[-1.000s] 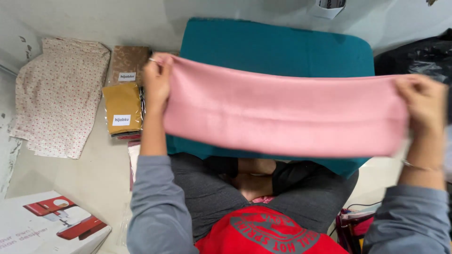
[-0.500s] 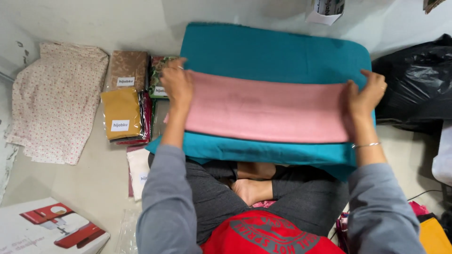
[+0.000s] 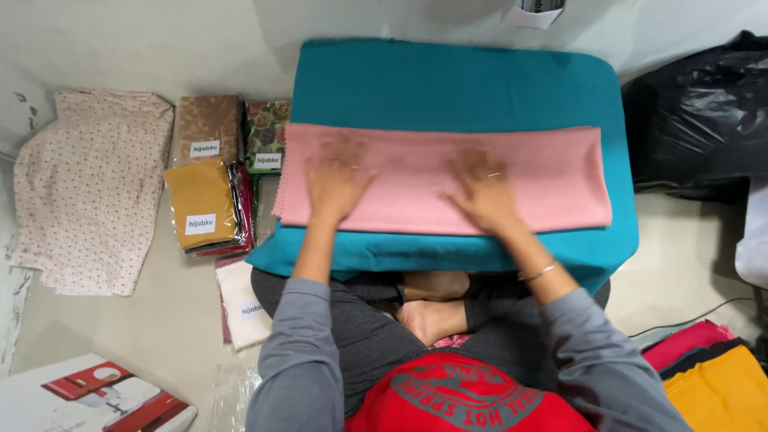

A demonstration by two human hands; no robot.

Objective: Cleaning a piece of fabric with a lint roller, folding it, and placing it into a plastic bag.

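Head view: left hand (image 3: 336, 186) and right hand (image 3: 480, 192) flat, fingers spread, on pink cloth (image 3: 552, 180). Cloth lies on teal cloth (image 3: 448, 80). Looks soft, light, floppy; best held at corners.

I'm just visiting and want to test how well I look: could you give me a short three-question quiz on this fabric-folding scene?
1. True or false: both hands lie flat on the pink cloth.
2. What does the pink cloth lie on? A) a black bag B) a teal cloth C) a white box
3. Which wrist wears a thin bracelet?

Key:
1. True: the left hand and the right hand press palms down on it.
2. B: the teal cloth.
3. The right one, with the bracelet.
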